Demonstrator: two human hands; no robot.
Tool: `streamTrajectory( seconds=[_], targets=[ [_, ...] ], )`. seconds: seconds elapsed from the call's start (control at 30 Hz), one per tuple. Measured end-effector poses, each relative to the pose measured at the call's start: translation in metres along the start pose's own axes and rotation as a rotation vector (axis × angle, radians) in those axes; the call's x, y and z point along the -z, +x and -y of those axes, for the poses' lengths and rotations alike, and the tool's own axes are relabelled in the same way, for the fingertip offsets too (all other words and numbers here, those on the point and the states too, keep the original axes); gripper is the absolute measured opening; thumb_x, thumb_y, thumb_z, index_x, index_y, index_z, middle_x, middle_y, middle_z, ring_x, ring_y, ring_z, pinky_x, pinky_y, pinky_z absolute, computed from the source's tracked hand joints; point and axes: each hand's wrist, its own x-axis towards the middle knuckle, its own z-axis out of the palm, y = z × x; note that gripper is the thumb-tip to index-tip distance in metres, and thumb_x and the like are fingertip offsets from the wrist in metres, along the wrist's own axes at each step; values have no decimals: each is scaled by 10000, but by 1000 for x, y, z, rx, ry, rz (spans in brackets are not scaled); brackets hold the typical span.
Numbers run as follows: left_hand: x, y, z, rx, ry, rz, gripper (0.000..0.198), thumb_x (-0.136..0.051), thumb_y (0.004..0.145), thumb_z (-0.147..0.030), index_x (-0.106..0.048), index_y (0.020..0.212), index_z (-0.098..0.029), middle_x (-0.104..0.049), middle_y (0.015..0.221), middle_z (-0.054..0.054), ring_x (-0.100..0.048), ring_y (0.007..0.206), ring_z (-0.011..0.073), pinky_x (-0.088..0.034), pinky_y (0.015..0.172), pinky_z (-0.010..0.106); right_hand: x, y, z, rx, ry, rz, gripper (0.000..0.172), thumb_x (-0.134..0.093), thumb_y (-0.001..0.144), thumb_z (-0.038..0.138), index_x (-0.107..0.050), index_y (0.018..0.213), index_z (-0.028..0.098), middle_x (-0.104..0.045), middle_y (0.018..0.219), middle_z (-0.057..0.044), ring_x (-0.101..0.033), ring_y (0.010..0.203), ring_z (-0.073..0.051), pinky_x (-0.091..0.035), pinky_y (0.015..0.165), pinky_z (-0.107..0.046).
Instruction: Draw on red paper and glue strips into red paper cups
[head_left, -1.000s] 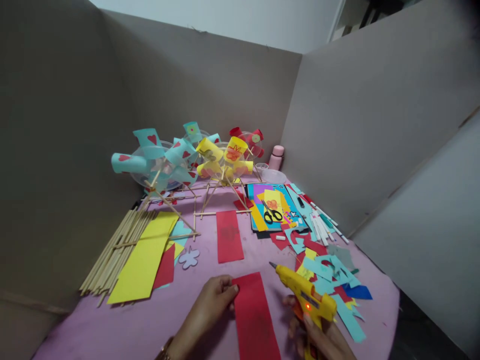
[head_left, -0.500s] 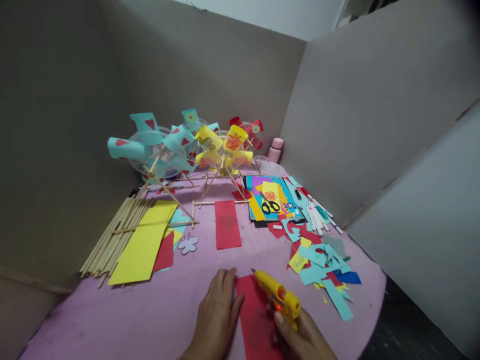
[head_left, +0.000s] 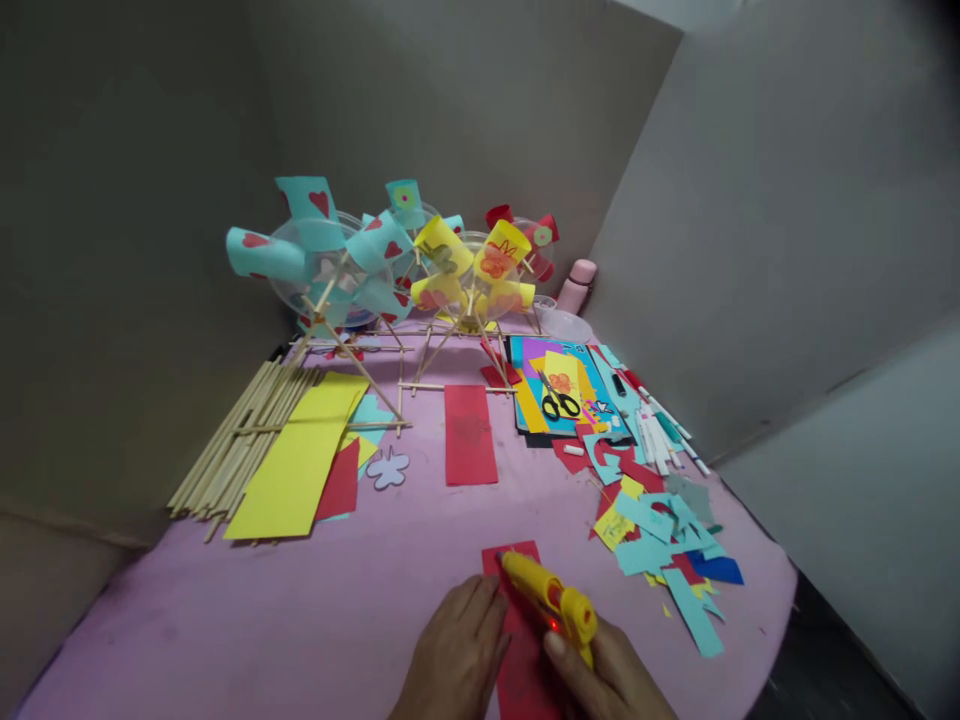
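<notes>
Left hand (head_left: 457,650) lies open, flattening a red paper strip (head_left: 517,640) so it stays put; right hand (head_left: 607,680) grips a yellow plastic glue gun (head_left: 547,603), nozzle on it.

A single head-worn camera looks forward and down over the table (head_left: 300,620). The left hand (head_left: 457,655) and right hand (head_left: 611,680) are close at the table's near edge, and the pinwheels (head_left: 390,260) stand at its far edge.

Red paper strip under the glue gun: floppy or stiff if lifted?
Probably floppy: the red paper strip looks thin and lies flat on the pink cover. Likely light, may slide if pushed; the left hand rests at its edge.
</notes>
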Motion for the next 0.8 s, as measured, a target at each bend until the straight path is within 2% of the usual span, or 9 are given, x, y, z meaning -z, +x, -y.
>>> streamTrajectory(
  seconds=[0.23, 0.47, 0.63, 0.8],
  targets=[
    [2, 3, -2, 26, -3, 13, 346, -303, 964, -193, -645, 995, -147, -724, 939, 95, -665, 858, 188, -554, 772, 286, 1, -1, 3, -24, 11, -75, 470, -556, 809, 570, -674, 1131, 248, -718, 1018, -79, -637, 920, -290, -482, 816, -326],
    [-1, 3, -3, 57, -47, -30, 390, -268, 958, -165, -652, 891, -160, -719, 855, 91, -658, 775, 196, -546, 704, 301, 0, 5, 11, -74, -50, -45, 516, -559, 797, 593, -684, 1132, 221, -728, 1004, -90, -636, 944, -304, -480, 833, -337],
    [-3, -1, 1, 84, -108, -41, 341, -297, 925, -158, -635, 971, -158, -724, 892, 80, -661, 790, 190, -544, 725, 286, -1, 7, 11, -89, -55, -37, 545, -558, 791, 613, -668, 1169, 235, -722, 1072, -83, -629, 1002, -310, -479, 862, -341],
    [-7, -3, 2, 105, -114, -43, 325, -309, 902, -115, -629, 933, -166, -716, 864, 69, -649, 750, 186, -545, 700, 295, 1, 4, 10, -121, -117, -58, 585, -548, 778, 644, -668, 1172, 228, -716, 1101, -88, -621, 1043, -311, -478, 892, -338]
  ],
)
